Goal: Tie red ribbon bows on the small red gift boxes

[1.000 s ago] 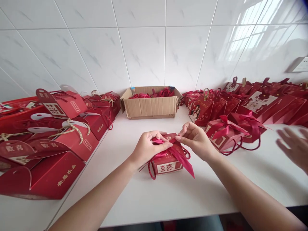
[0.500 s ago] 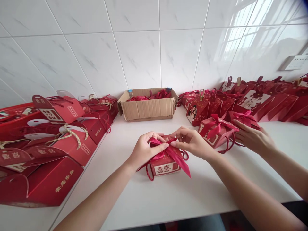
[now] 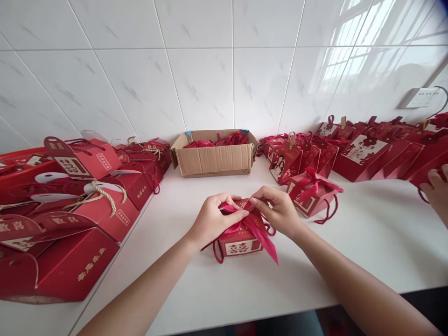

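Observation:
A small red gift box (image 3: 241,246) with a white character label and twisted red cord handles stands upright on the white table. Across its top lies a shiny red ribbon (image 3: 261,235), its tail hanging over the front right. My left hand (image 3: 219,219) pinches the ribbon at the knot from the left, thumb on top. From the right, my right hand (image 3: 276,210) pinches a part of the ribbon between thumb and fingertips, close to my left thumb. The fingers partly cover the knot.
A cardboard box (image 3: 215,161) holding red ribbons stands by the wall. Large red boxes (image 3: 77,263) fill the left side. One ribboned box (image 3: 313,193) and rows of red boxes (image 3: 364,156) are at the right. Another person's hand (image 3: 437,193) is at the right edge.
My right hand has shifted slightly, now pinching the ribbon more tightly. The other person's hand and the ribboned box near it have moved away to the right.

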`<move>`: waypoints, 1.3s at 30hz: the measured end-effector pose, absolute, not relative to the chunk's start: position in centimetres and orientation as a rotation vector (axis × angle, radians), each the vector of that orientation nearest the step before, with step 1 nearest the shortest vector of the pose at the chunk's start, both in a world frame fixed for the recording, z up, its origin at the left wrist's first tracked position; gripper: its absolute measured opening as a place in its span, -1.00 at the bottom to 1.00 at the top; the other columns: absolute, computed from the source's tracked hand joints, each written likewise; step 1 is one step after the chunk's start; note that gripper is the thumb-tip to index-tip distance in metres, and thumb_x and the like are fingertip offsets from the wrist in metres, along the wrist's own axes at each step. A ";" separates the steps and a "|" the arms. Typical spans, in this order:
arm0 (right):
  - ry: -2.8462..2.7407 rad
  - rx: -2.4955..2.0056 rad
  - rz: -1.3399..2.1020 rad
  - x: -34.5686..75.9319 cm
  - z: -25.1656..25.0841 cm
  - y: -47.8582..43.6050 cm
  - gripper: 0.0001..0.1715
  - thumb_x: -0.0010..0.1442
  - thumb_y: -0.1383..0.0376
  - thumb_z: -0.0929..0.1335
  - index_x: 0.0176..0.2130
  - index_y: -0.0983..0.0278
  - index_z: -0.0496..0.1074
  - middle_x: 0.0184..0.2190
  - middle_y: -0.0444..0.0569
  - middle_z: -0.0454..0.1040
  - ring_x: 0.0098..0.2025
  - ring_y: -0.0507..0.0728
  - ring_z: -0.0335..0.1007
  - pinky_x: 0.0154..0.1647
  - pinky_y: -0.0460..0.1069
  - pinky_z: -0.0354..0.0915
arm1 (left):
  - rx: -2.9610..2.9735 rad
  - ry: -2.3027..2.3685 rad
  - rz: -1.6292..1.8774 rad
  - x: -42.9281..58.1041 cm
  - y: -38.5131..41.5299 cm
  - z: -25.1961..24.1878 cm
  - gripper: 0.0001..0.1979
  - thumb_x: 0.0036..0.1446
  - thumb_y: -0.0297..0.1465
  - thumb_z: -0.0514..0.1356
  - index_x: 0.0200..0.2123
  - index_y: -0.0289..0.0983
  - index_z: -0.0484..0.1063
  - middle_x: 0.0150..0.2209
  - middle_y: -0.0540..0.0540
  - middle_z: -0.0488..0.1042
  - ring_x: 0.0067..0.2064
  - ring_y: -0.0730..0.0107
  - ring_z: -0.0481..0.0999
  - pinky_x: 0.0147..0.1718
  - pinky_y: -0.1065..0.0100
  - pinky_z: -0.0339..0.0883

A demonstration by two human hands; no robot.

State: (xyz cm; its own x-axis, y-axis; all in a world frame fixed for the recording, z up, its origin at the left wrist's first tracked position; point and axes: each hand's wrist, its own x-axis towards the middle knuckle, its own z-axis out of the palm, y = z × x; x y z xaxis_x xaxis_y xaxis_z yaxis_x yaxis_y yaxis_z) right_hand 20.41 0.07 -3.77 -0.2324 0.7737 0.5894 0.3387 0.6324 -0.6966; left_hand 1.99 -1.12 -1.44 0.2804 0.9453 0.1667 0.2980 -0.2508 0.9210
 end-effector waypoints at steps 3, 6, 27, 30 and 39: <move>-1.880 -0.920 0.480 20.8 -3.9 0.4 -0.78 0.21 0.27 0.29 -0.46 0.27 0.38 -0.52 -0.06 0.43 -0.48 0.04 0.28 -0.44 -0.05 0.20 | 1.743 1.145 0.960 1.9 -1.0 -1.4 -0.72 -0.08 -0.31 0.32 -0.58 -0.28 0.27 -0.11 -0.19 0.50 -0.06 0.21 0.49 -0.09 0.25 0.31; -1.949 -0.889 0.462 21.3 -3.9 0.7 -0.74 0.23 0.26 0.27 -0.47 0.28 0.36 -0.51 -0.05 0.41 -0.46 0.05 0.28 -0.42 -0.05 0.19 | 1.754 1.108 0.951 1.7 -1.0 -1.5 -0.74 -0.06 -0.33 0.31 -0.56 -0.28 0.27 -0.12 -0.19 0.51 0.02 0.20 0.44 -0.06 0.26 0.29; -1.743 -0.947 1.010 21.0 -3.5 0.1 -0.66 -0.02 0.10 0.45 -0.47 0.29 0.33 -0.47 -0.13 0.31 -0.48 -0.01 0.16 -0.47 -0.07 0.14 | 1.729 1.075 0.967 1.5 -1.2 -1.9 -0.80 -0.05 -0.32 0.30 -0.42 -0.30 0.37 -0.05 -0.24 0.45 0.02 0.18 0.43 -0.01 0.18 0.27; -1.660 -0.925 1.080 20.7 -3.5 -0.1 -0.63 -0.01 0.06 0.44 -0.47 0.29 0.32 -0.49 -0.13 0.30 -0.49 0.00 0.17 -0.50 -0.07 0.14 | 1.715 1.079 0.966 1.5 -1.3 -1.8 -0.79 -0.05 -0.31 0.30 -0.42 -0.30 0.37 -0.04 -0.24 0.44 0.00 0.18 0.45 -0.01 0.17 0.27; -1.669 -0.852 1.341 21.3 -3.3 0.0 -0.61 0.11 0.04 0.35 -0.44 0.30 0.26 -0.54 -0.17 0.25 -0.51 -0.03 0.13 -0.50 -0.08 0.09 | 1.738 1.067 0.957 1.5 -1.4 -1.7 -0.77 -0.05 -0.30 0.30 -0.49 -0.29 0.32 -0.08 -0.24 0.47 0.06 0.17 0.40 -0.01 0.21 0.25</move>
State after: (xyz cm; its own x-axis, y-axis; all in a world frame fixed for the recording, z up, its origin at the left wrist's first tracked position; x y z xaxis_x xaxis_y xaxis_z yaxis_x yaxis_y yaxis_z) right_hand 21.28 0.00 -3.34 -0.4415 0.8794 0.1783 0.0152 0.2061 -0.9784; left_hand 1.52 -1.40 -1.66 0.3401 0.9255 0.1665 0.2657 -0.2644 0.9271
